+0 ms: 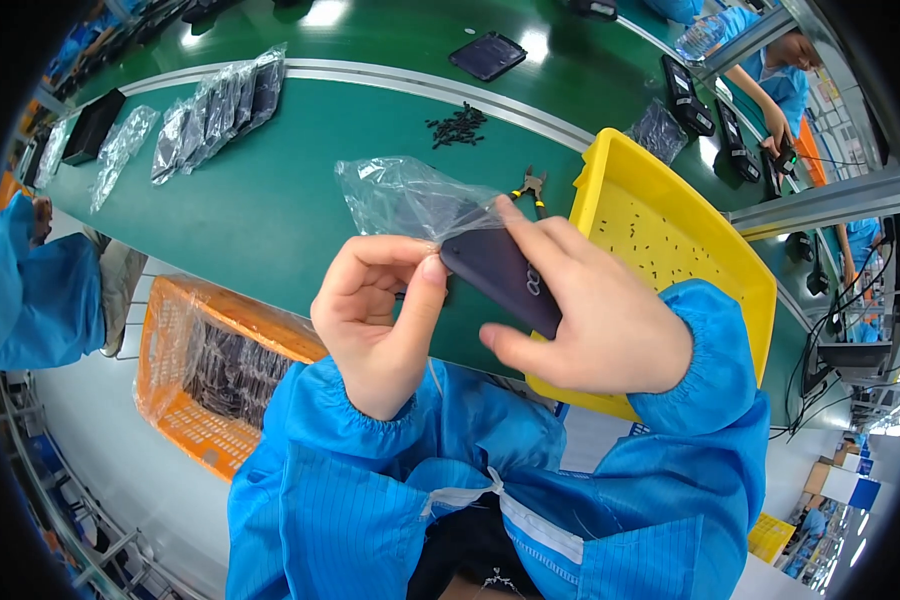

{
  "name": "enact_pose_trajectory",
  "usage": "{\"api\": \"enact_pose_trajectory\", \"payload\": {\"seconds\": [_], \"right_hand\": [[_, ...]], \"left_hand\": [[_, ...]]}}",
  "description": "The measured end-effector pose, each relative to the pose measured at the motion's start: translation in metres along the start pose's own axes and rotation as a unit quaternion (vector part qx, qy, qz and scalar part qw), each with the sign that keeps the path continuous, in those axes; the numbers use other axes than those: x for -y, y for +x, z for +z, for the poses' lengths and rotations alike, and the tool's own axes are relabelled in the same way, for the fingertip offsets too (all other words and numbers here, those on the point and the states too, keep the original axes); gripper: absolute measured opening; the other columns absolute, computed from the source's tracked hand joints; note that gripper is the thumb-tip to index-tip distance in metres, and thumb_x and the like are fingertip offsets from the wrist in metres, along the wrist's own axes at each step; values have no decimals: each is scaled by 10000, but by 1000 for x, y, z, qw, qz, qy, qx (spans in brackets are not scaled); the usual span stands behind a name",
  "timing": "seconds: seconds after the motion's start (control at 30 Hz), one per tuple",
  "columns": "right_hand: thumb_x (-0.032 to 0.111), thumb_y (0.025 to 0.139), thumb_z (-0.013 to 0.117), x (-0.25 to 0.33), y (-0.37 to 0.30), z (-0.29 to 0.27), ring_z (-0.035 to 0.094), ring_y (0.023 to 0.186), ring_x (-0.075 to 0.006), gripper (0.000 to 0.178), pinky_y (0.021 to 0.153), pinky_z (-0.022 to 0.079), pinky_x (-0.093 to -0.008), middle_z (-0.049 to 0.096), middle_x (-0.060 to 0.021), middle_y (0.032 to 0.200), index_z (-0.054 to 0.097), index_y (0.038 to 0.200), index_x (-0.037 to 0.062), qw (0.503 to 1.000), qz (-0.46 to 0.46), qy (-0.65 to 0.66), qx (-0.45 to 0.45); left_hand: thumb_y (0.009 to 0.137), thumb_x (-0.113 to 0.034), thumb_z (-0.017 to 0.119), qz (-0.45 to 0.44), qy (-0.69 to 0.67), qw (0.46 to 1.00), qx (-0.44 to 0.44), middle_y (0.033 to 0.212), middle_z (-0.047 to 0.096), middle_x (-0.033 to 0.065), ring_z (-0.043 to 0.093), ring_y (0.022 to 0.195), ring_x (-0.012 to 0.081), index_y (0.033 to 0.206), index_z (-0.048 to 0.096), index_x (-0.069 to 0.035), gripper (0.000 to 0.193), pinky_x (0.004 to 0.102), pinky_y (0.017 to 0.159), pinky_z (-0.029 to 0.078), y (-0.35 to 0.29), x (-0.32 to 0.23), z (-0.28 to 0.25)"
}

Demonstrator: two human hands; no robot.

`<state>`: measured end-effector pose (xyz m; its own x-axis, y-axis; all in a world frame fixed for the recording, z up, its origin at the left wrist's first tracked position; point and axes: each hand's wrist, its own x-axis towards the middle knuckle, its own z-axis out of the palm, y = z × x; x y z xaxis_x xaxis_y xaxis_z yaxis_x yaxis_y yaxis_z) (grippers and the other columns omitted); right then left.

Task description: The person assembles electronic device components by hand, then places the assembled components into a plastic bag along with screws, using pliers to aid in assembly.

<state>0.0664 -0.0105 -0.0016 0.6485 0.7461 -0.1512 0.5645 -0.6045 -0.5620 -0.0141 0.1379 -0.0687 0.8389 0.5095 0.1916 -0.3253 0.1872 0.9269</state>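
Note:
A dark, flat plastic casing point(498, 272) with rounded corners is in my right hand point(605, 310), the fingers along its far edge and the thumb at its near side. A clear plastic bag point(385, 190) lies over the casing's far left end and spreads away from me. My left hand point(382, 310) pinches the bag's edge at the casing's left corner between thumb and index finger. Just beyond my right fingertips are cutting pliers point(530, 187) with yellow and black handles. Small black parts point(457, 127) lie in a loose pile farther off.
A yellow tray point(592, 165) with scattered tiny dark pieces stands at the right. Several bagged dark panels point(220, 108) lie at the far left of the green bench point(270, 200). Below them is an orange crate point(185, 425) of bagged pieces. Another dark panel point(488, 56) rests beyond the metal rail.

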Motion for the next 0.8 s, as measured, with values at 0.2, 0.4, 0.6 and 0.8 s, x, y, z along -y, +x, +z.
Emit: {"api": "enact_pose_trajectory", "payload": {"seconds": [0.2,0.4,0.6,0.8], "right_hand": [[293,785,639,-6,-2,-1,570,868,-350,769,774,472,-359,468,-202,1069,259,1430,115,992,-26,110,50],[394,807,603,-16,8,6,587,878,-358,704,775,480,-363,489,-217,1080,346,1389,93,991,19,123,54],[328,867,497,-21,17,-9,541,938,-163,641,669,475,-282,490,-72,1132,293,1406,47,772,95,582,236],[453,899,388,-10,18,-7,580,719,-154,583,508,513,-245,544,-114,912,430,1254,-7,806,124,538,211]], "left_hand": [[853,13,589,-35,-121,992,-3,816,612,34,557,678,81,942,572,13,90,205,624,463,11,-1,-1],[800,44,631,54,94,994,-1,774,615,48,556,644,89,901,600,12,110,199,591,448,2,0,8],[787,28,646,116,187,975,-2,760,615,61,562,656,85,873,594,20,101,218,599,452,6,5,11],[827,18,613,-52,11,999,7,764,614,55,561,691,73,880,561,27,75,210,618,447,13,0,13]]}}
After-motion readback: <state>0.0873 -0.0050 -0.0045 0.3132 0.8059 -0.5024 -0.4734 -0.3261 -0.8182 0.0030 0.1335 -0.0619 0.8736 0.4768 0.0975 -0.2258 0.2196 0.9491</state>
